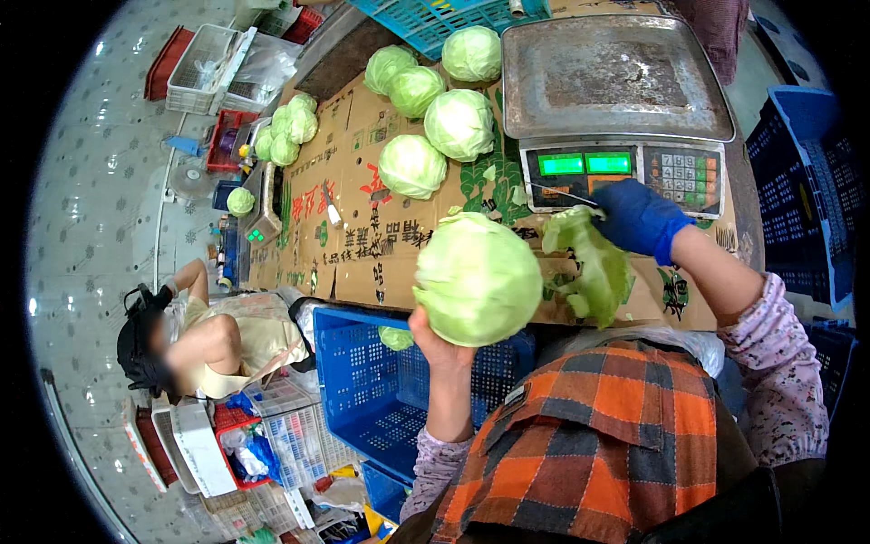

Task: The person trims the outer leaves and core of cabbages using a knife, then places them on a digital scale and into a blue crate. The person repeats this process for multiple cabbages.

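A pale green cabbage [479, 279] rests in my bare left hand [442, 340], raised over the near edge of the cardboard-covered table. My right hand [629, 217], in a blue glove, is closed around a knife whose thin blade [561, 194] points left across the front of the scale. Loose outer cabbage leaves [598, 262] hang below that glove; whether the fingers pinch them I cannot tell. Farther back on the cardboard [353, 258] sit several whole cabbages [413, 166]. The knife's handle is hidden in the glove.
An electronic scale [618, 78] with a bare metal pan stands at the back right. Below the table's front edge is a blue plastic crate [380, 401] with a cabbage [395, 338] in it. A white-handled knife [332, 207] lies left. Another person [231, 340] is at the left.
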The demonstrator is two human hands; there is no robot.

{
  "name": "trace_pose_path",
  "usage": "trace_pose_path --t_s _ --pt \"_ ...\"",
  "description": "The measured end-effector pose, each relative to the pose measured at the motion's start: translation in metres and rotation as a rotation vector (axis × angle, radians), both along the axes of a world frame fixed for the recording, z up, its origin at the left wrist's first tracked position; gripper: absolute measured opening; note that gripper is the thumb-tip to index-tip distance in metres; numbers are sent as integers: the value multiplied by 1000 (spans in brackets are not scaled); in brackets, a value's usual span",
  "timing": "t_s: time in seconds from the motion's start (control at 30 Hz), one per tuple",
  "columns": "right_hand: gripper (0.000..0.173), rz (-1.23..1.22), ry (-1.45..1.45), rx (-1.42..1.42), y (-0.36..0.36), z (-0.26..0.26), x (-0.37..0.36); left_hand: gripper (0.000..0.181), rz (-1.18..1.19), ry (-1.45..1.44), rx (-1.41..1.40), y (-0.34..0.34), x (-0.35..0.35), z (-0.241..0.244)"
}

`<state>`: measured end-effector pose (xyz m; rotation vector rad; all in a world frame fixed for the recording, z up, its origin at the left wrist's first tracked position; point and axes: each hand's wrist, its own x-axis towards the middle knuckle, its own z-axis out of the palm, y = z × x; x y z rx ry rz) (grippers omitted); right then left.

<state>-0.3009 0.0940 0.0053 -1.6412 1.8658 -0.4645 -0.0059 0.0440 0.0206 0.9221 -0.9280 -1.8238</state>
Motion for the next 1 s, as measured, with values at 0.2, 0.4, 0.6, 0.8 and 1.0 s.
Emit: trace_pose_path --t_s 0.2,0.4,0.6,0.8,1.0 --pt "46 -89 33 -253 28 35 -3 68 139 164 206 7 -6 -10" --pt "62 -119 -1163 361 21 49 51 75 1 149 -115 4 -3 -4" --pt "54 -181 -1620 298 19 15 70 87 -143 -105 -385 4 -26 37" --pt "87 -148 -1259 -225 23 3 65 97 -249 36 -69 5 -23 26" --pt "89 -154 -960 -283 36 -34 63 124 -329 -246 -383 -15 -33 -19"
